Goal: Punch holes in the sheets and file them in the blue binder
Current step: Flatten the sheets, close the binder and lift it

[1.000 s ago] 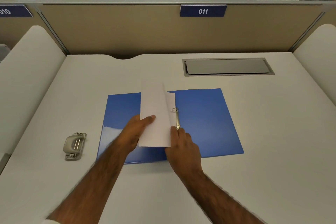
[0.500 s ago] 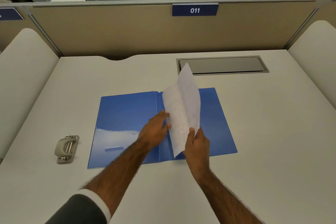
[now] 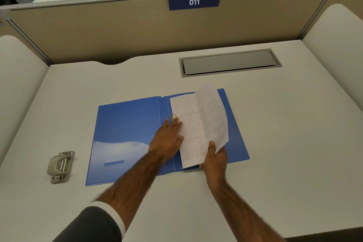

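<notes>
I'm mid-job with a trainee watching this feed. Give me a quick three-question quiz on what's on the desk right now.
1. True or false: the hole punch lies on top of the blue binder.
2. Fill in: the left hand lies with straight fingers by the binder's metal ____.
3. Which hand pinches the sheet at its lower corner? A) left B) right C) neither

Key: 1 false, it sits on the desk, left of the binder and apart from it. 2 rings. 3 B, the right hand.
</notes>
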